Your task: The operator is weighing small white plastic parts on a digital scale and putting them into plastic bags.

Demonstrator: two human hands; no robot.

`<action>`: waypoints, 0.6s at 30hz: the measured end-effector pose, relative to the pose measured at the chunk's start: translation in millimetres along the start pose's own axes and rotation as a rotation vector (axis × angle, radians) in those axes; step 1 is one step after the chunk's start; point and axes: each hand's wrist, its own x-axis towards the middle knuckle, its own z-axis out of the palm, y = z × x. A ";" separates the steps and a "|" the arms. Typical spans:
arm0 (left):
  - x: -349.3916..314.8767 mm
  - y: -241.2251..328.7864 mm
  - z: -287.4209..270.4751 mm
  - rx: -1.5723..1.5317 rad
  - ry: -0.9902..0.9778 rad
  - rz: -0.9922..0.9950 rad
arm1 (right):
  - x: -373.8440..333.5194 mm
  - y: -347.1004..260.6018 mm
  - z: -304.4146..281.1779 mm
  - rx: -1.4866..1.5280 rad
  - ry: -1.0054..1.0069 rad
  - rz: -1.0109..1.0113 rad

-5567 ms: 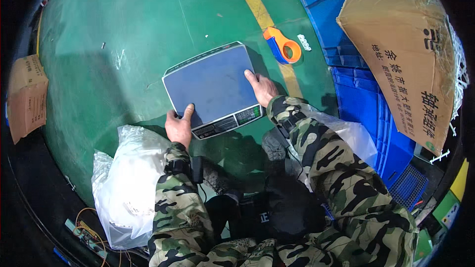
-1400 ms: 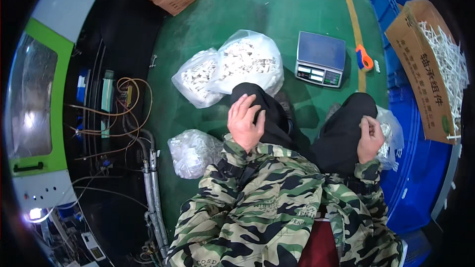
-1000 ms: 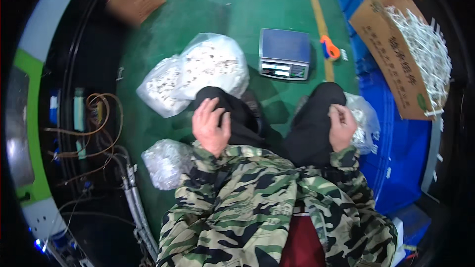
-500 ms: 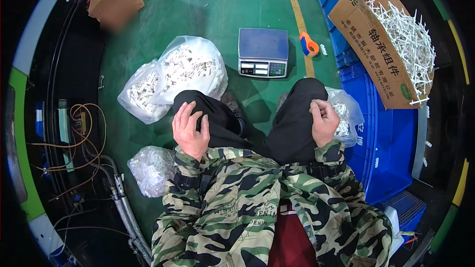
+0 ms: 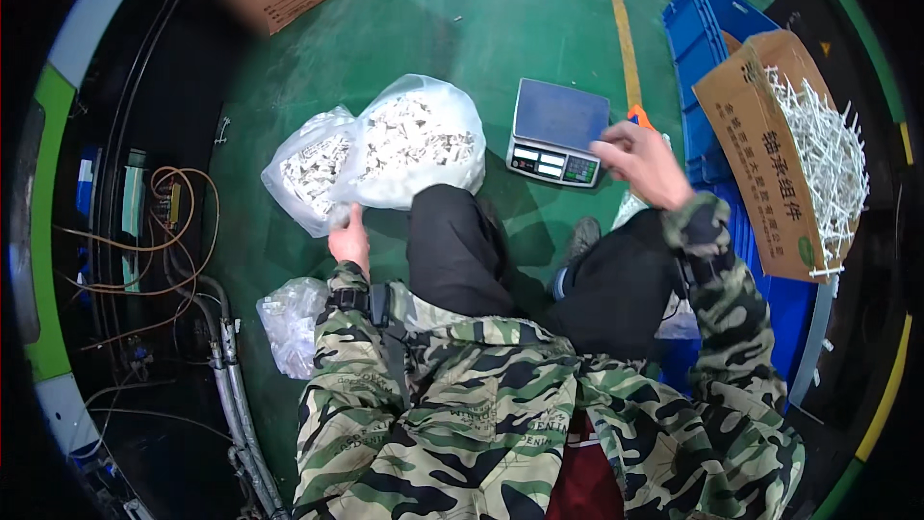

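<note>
My left hand is at the lower edge of two clear plastic bags filled with small white parts, the smaller bag and the larger bag. Its fingertips are smeared by motion against the plastic, so I cannot tell whether they grip it. Beside the lower right corner of a digital weighing scale, my right hand reaches with loosely bent fingers, thumb and forefinger apart. Nothing shows between them. The scale's blue-grey platform is bare.
Another clear bag lies on the green floor left of my legs. To the right, an open cardboard box of thin white plastic pieces leans on blue crates. An orange-handled tool is partly hidden behind my right hand. Hoses run along the left.
Both hands have left my knees: the left went out to the bags, the right forward to the scale. My right knee has swung outward, and the whole view has shifted.
</note>
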 end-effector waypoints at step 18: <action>115.3 -1.9 48.0 0.366 -0.072 -0.022 | 220.0 63.8 191.6 -0.552 -0.136 0.098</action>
